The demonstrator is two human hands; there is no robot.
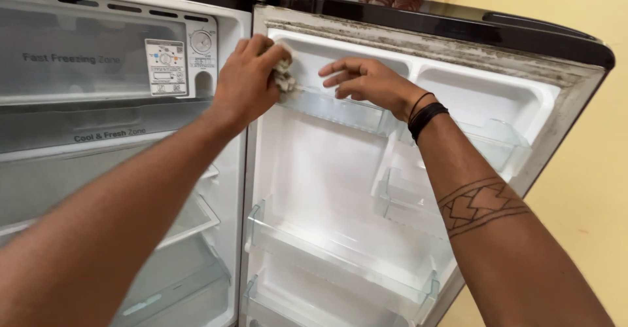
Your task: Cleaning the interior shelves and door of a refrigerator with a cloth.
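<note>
Two bare hands work at the top of an open refrigerator door, seen from a head-worn camera. Left hand has its fingers curled tight around a crumpled, greyish cloth, pressing it against the inner liner at the upper left corner of the door, just above the clear top door shelf. Most of the cloth is hidden inside the grip; only a small wad shows past the knuckles. Right hand rests on the same shelf with fingers loosely spread and slightly bent, holding nothing; its fingertips touch or nearly touch the liner, and which cannot be told. A black wristband circles the right wrist, and a band tattoo marks the forearm. Dark grime speckles the door gasket along the top edge. Lower clear door bins run out of view at the bottom. Left of the door, the refrigerator cabinet is partly blocked by the left forearm; its glass shelf is only half visible. A control panel is too small to make out.
</note>
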